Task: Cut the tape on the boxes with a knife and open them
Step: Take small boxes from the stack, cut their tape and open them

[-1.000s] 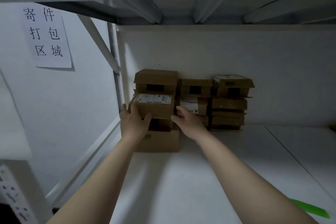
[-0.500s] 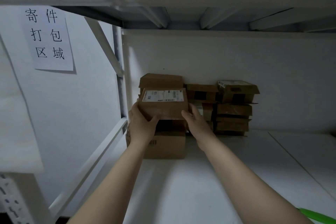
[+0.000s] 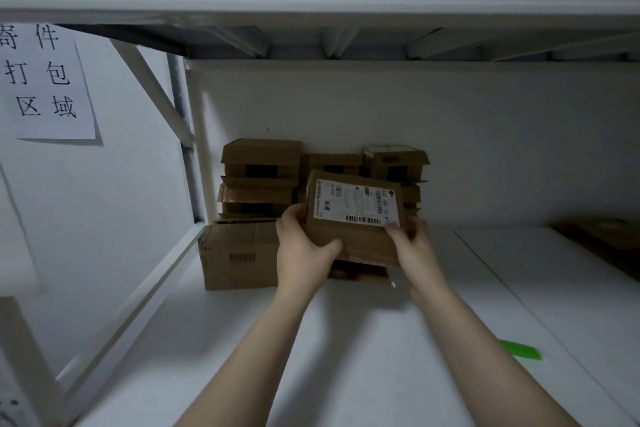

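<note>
Held the labelled box (image 3: 353,239) off the bench (image 3: 363,350), label up, just in front of the stacked boxes (image 3: 261,163). Curled left grip (image 3: 301,253) round its left edge; clamped right grip (image 3: 415,253) on its right corner.

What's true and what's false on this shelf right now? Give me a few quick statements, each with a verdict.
1. The left hand and the right hand both grip the labelled box. True.
2. The labelled box lies flat on the shelf. False: it is held up, tilted, in front of the stacked boxes.
3. The right hand holds a knife. False: it holds only the labelled box.
4. A green object lies on the shelf, off to the right. True.
5. The paper sign hangs on the right wall. False: it is on the left wall.
6. The label faces the camera. True.
</note>
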